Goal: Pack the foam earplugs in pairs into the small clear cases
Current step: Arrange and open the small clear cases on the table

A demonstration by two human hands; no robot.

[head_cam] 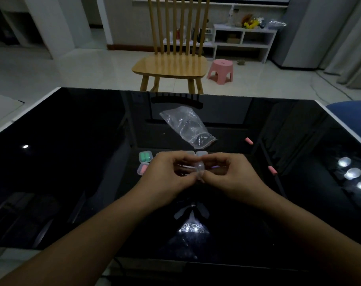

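Note:
My left hand (167, 176) and my right hand (229, 176) meet over the middle of the black glass table (72, 162). Together they pinch a small clear case (199, 169) between their fingertips; whether it holds anything is hidden. Left of my left hand, a clear case with green earplugs (145, 156) lies on the table, and a clear case with pink earplugs (142, 169) sits just below it. More clear cases (200, 153) peek out behind my fingers. Two loose pink earplugs lie to the right, one far (248, 140) and one nearer (272, 169).
A crumpled clear plastic bag (188, 125) lies beyond the hands. A wooden chair (171, 65) stands behind the table's far edge, with a pink stool (221, 71) to its right. Ceiling lights reflect on the glass at the right.

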